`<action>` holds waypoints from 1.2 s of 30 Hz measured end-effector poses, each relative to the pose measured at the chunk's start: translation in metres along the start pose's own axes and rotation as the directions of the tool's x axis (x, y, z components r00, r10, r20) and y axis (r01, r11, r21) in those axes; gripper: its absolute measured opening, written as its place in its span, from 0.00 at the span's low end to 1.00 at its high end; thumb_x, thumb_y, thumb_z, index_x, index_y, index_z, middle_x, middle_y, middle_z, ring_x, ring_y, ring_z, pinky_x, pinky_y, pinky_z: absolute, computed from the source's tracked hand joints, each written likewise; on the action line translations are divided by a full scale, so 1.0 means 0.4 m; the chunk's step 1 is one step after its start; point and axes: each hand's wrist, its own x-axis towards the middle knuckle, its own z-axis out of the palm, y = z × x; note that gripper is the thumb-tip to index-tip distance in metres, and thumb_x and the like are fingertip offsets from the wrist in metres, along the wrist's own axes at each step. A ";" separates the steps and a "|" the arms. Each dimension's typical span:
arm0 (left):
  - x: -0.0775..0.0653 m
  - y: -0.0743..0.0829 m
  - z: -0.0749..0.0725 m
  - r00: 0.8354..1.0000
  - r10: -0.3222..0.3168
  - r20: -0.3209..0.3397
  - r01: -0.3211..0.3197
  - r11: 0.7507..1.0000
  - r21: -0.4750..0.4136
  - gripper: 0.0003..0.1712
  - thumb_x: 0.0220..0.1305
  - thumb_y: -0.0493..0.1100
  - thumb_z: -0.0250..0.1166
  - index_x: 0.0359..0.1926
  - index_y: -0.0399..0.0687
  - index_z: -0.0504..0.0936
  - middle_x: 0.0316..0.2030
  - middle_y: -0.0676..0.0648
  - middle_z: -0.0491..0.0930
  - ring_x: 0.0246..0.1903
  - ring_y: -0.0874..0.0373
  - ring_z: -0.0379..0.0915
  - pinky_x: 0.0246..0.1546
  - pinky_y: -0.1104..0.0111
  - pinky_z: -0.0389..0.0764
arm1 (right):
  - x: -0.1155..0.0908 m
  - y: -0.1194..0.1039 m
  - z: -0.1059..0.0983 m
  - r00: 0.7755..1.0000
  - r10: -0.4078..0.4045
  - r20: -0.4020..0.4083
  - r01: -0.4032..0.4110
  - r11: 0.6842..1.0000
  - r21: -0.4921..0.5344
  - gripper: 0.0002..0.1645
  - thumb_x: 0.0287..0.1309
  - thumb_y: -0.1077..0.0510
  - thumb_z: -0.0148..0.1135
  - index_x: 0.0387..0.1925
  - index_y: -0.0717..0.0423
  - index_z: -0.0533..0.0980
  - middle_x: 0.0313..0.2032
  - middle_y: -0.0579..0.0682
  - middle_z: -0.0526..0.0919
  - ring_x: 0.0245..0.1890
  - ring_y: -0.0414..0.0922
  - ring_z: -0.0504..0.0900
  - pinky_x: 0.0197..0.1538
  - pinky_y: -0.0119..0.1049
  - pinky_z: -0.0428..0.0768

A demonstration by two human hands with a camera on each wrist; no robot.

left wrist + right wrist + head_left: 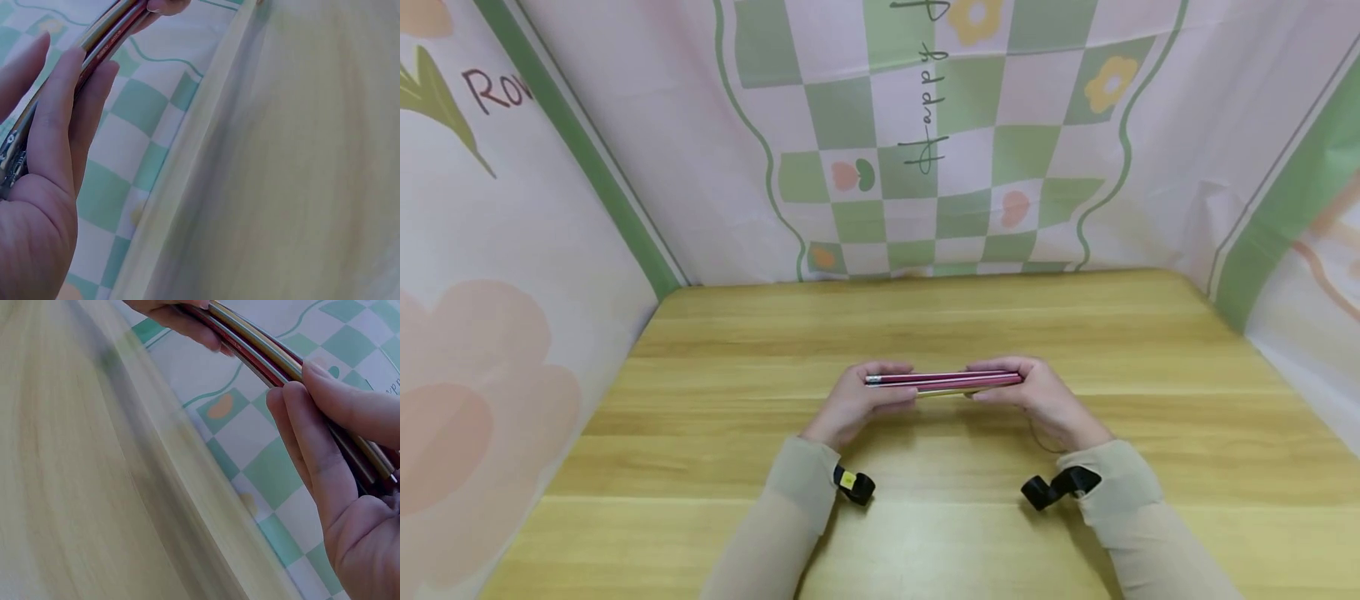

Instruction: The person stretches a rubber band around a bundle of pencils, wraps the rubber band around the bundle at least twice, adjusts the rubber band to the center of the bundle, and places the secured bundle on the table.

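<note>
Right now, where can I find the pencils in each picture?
Head: pencils just below and right of the middle, between left hand and right hand.
Left wrist: pencils upper left, slanting up rightward.
Right wrist: pencils upper right, slanting down rightward.
Shared landmark: the green-and-white checked backdrop.

Before me stretches a pale wooden tabletop (pixel 760 333), its grain running left to right. Past its far edge I face a white cloth (pixel 700 217) printed with green-and-white checks (pixel 895 179), small flowers (pixel 1111 85) and "Happy" (pixel 922 108) written sideways, between wavy green lines (pixel 768 171). To my left stands another printed wall (pixel 445 242), with a large pink bloom (pixel 445 450) and a green border (pixel 582 150); the right wall (pixel 1311 350) has green edging too. Soft light glows on the wood nearest me.
</note>
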 end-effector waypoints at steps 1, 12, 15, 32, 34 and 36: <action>0.000 0.000 0.001 1.000 0.003 -0.002 -0.003 1.000 -0.001 0.30 0.60 0.24 0.65 0.63 0.25 0.70 0.61 0.24 0.70 0.41 0.54 0.84 0.54 0.58 0.85 | 0.000 -0.001 0.002 1.000 0.004 0.000 -0.004 1.000 -0.006 0.28 0.52 0.69 0.71 0.56 0.70 0.76 0.47 0.56 0.87 0.41 0.40 0.88 0.47 0.31 0.87; 0.003 -0.006 -0.006 1.000 0.026 0.000 -0.026 1.000 -0.005 0.22 0.59 0.25 0.66 0.55 0.22 0.77 0.54 0.25 0.77 0.39 0.52 0.87 0.53 0.60 0.85 | 0.004 -0.004 0.016 0.999 0.024 -0.025 -0.026 0.997 -0.072 0.30 0.50 0.66 0.74 0.56 0.71 0.76 0.47 0.54 0.88 0.43 0.37 0.86 0.49 0.29 0.85; 0.000 -0.002 -0.003 1.000 0.026 -0.017 -0.026 1.000 0.003 0.21 0.59 0.25 0.66 0.54 0.22 0.77 0.53 0.26 0.79 0.39 0.52 0.87 0.52 0.61 0.86 | 0.004 -0.002 0.009 1.000 0.022 -0.015 -0.023 0.998 -0.061 0.30 0.50 0.66 0.74 0.56 0.70 0.76 0.47 0.53 0.88 0.43 0.38 0.87 0.49 0.29 0.86; -0.007 0.002 -0.009 0.998 0.044 -0.053 -0.044 0.999 -0.010 0.19 0.59 0.23 0.65 0.52 0.19 0.77 0.49 0.29 0.82 0.38 0.53 0.87 0.49 0.65 0.87 | -0.024 -0.024 -0.084 0.996 0.078 0.048 -0.071 0.989 -0.129 0.32 0.56 0.66 0.69 0.62 0.71 0.70 0.44 0.43 0.88 0.42 0.38 0.86 0.50 0.30 0.86; -0.006 0.001 -0.010 0.998 0.045 -0.053 -0.046 0.999 -0.010 0.19 0.60 0.24 0.65 0.52 0.19 0.77 0.49 0.29 0.82 0.38 0.53 0.87 0.49 0.65 0.87 | -0.031 -0.027 -0.098 0.995 0.095 0.031 -0.088 0.981 -0.175 0.34 0.57 0.64 0.69 0.63 0.73 0.68 0.46 0.46 0.87 0.42 0.38 0.86 0.50 0.31 0.87; -0.005 0.000 -0.011 0.998 0.045 -0.052 -0.045 0.999 -0.007 0.19 0.59 0.24 0.65 0.52 0.19 0.78 0.49 0.29 0.82 0.39 0.54 0.87 0.49 0.65 0.87 | -0.037 -0.027 -0.111 0.994 0.112 0.009 -0.107 0.970 -0.219 0.35 0.58 0.62 0.69 0.64 0.73 0.67 0.48 0.52 0.86 0.42 0.37 0.85 0.50 0.32 0.87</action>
